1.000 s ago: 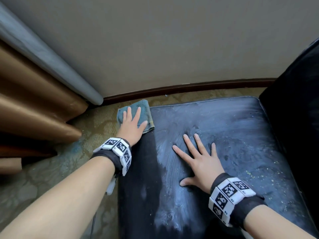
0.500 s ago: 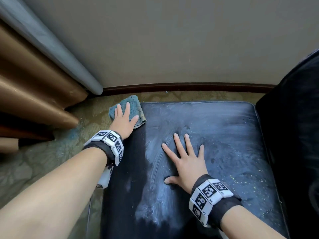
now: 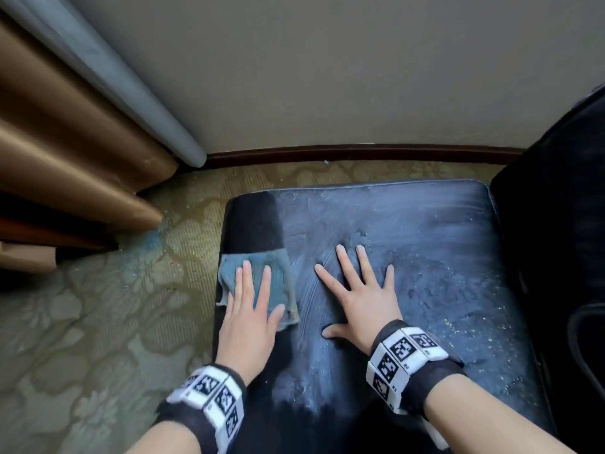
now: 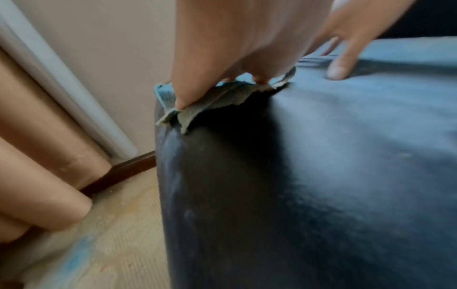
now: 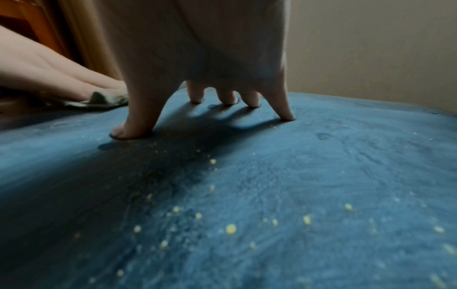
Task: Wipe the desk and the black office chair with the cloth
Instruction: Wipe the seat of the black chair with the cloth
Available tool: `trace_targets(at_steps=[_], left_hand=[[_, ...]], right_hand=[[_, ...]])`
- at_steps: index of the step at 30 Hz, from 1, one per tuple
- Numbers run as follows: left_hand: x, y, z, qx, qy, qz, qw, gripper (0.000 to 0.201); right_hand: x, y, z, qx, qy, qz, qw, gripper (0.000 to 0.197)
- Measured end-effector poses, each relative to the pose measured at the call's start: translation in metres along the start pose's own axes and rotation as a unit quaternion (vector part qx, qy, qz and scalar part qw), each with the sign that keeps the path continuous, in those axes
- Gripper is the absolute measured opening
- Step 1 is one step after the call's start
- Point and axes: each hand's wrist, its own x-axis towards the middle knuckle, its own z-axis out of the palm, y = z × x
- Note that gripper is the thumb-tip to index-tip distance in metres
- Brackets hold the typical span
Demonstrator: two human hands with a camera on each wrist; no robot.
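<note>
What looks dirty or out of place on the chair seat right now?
The seat carries a pale dusty film with smear marks, and yellow crumbs are scattered on its right part. Only the strip behind the cloth under the left hand looks clean black. The right hand rests flat in the dust.

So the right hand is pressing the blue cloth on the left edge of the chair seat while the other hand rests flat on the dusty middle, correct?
Not quite: the left hand presses the blue cloth on the left edge of the chair seat, as the head view shows. The right hand is the one resting flat on the dusty middle.
</note>
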Motion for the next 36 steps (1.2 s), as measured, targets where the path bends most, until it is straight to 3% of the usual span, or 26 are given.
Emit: trace_targets(at_steps=[7,11,14,16,20,22,24,28,30,34,36], left_hand=[[-0.102,0.011,0.011,0.034,-0.054,0.057,0.996,0.060],[-0.032,0.004,-0.008,0.039,-0.045,0.088,0.994,0.066],[0.002,0.012,-0.013,0.023,-0.045,0.047,0.998,0.067],[-0.027,0.023,-0.006,0.047,-0.038,0.055,0.997,0.066],[-0.132,0.035,0.011,0.049,-0.064,0.144,0.986,0.069],[-0.119,0.032,0.011,0.041,-0.071,0.153,0.985,0.067],[-0.073,0.032,0.004,0.048,-0.052,0.151,0.986,0.063],[0.027,0.038,-0.014,0.028,-0.020,0.020,0.999,0.062],[0.017,0.046,-0.011,0.045,-0.018,0.027,0.998,0.062],[-0.080,0.045,-0.004,0.052,-0.084,0.153,0.983,0.063],[-0.064,0.037,-0.009,0.044,-0.108,0.155,0.981,0.061]], right_hand=[[-0.001,-0.002,-0.001,-0.008,-0.005,0.006,1.000,0.102],[0.000,-0.002,0.001,-0.008,-0.004,0.010,1.000,0.103],[0.000,-0.001,-0.004,-0.013,-0.009,0.003,1.000,0.102],[0.001,0.008,-0.010,-0.017,-0.009,-0.011,1.000,0.099],[0.001,0.038,-0.024,-0.075,0.016,-0.027,0.997,0.104],[0.006,0.050,-0.027,-0.072,0.003,-0.010,0.997,0.108],[0.010,0.056,-0.026,-0.067,-0.014,-0.011,0.998,0.110],[0.010,0.062,-0.026,-0.079,-0.035,-0.030,0.996,0.111],[0.011,0.068,-0.029,-0.087,-0.044,-0.038,0.995,0.113],[0.012,0.070,-0.035,-0.106,-0.059,-0.049,0.991,0.112],[0.013,0.069,-0.035,-0.116,-0.061,-0.052,0.990,0.111]])
